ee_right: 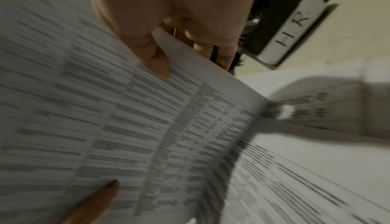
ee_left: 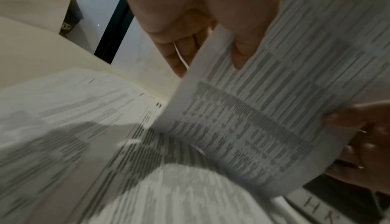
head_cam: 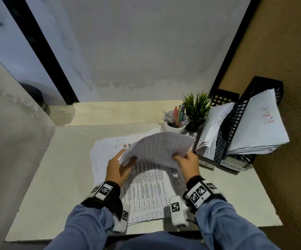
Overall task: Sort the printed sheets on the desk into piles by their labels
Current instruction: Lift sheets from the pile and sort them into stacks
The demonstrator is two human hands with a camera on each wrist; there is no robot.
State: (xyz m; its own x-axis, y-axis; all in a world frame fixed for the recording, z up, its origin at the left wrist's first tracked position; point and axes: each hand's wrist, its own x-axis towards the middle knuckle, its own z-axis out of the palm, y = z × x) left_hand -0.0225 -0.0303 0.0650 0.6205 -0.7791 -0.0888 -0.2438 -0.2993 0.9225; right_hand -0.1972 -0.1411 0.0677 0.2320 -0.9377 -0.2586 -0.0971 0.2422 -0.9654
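head view: the pale desk [head_cam: 70, 177] fills the lower frame, with a spread pile of printed sheets [head_cam: 146, 192] lying flat at its middle, one sheet at the far edge marked "h.r" in orange. at the desk's right edge two black perforated trays [head_cam: 225, 139] stand side by side, tilted back against the brown wall; the right tray carries a white label reading "admin" [head_cam: 231, 166] and holds a thick stack of paper [head_cam: 259, 127] with red handwriting on the top sheet, while the left tray, labelled "h.r" [ee_right: 293, 32], holds a curled bundle of sheets [head_cam: 212, 127] leaning out of it. just behind the trays sit a small green plant [head_cam: 196, 107] and a white cup of pens [head_cam: 176, 120]. above the pile, a bowed printed sheet [head_cam: 160, 148] is held off the desk between both hands. the left hand [head_cam: 118, 168] pinches its left edge, thumb [ee_left: 244, 50] on the printed face and fingers curled behind. the right hand [head_cam: 187, 165] clamps the right edge the same way, thumb [ee_right: 156, 60] pressed on the print, fingers [ee_right: 221, 49] folded under the sheet. both wrist views are motion-blurred.
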